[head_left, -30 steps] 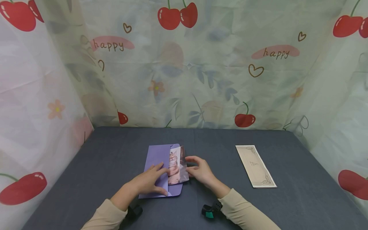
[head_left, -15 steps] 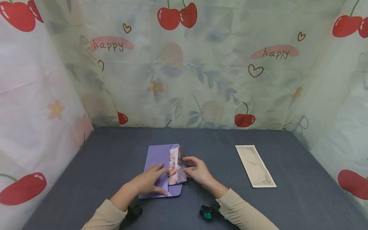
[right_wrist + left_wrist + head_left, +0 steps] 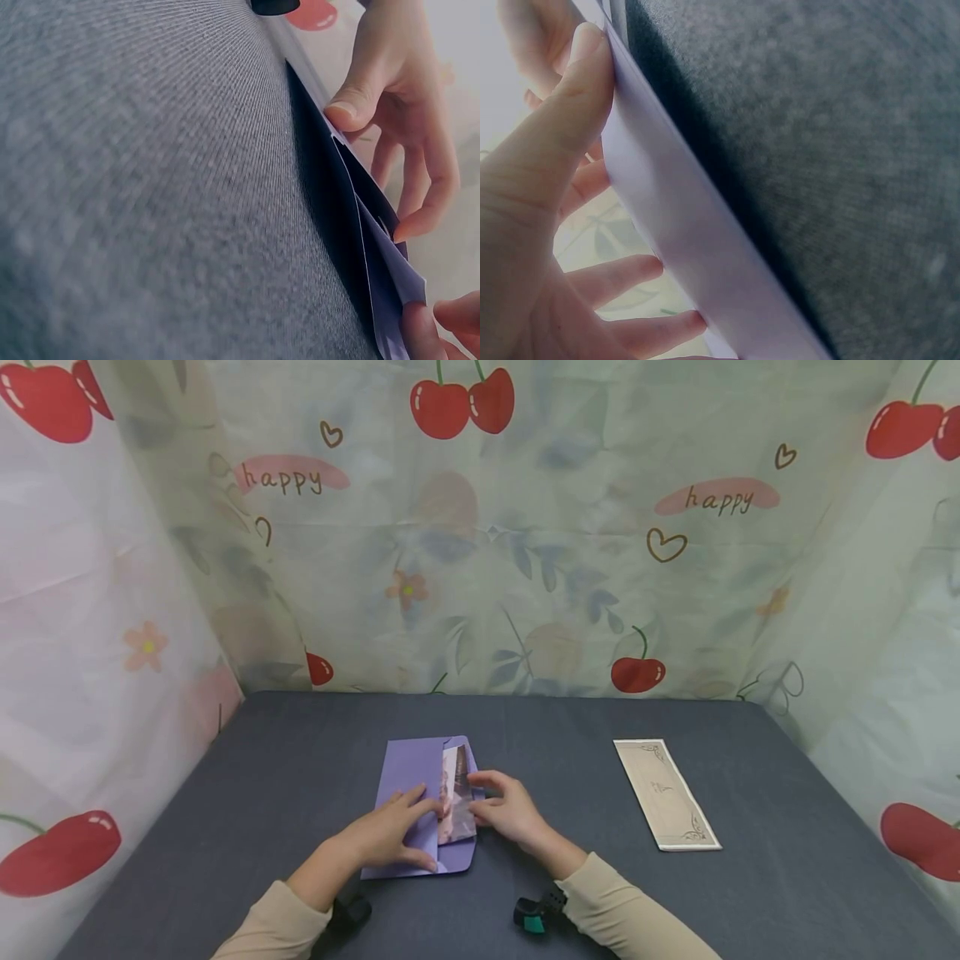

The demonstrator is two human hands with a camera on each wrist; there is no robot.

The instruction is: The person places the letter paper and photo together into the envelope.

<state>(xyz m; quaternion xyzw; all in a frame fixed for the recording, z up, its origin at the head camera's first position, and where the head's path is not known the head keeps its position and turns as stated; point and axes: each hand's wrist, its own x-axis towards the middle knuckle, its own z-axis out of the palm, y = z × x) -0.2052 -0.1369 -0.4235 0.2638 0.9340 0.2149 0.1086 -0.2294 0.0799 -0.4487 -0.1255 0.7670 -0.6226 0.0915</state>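
Photo (image 3: pixel 458 797) sits partly inside a purple envelope (image 3: pixel 410 764), its outer edge pinched by the right hand (image 3: pixel 512 810). The left hand (image 3: pixel 385 833), fingers spread, rests on the envelope. Well apart, a beige card (image 3: pixel 667 795) lies on the dark table (image 3: pixel 555 739).

Around us hang three fabric curtain panels: a grey-green back curtain (image 3: pixel 345 577), a pinkish-white left curtain (image 3: pixel 67 727) and a pale right curtain (image 3: pixel 862 693). We see them printed with glossy red cherries (image 3: pixel 439 410), brown heart outlines (image 3: pixel 667 545), "happy" lettering (image 3: pixel 718 497) on pink smears, orange flowers (image 3: pixel 407 588) and bluish leaves (image 3: pixel 600 603). Before us, a table (image 3: pixel 555 722) covered in dark slate-grey, finely ribbed cloth reaches the back curtain. We get soft light, brighter on the side curtains.
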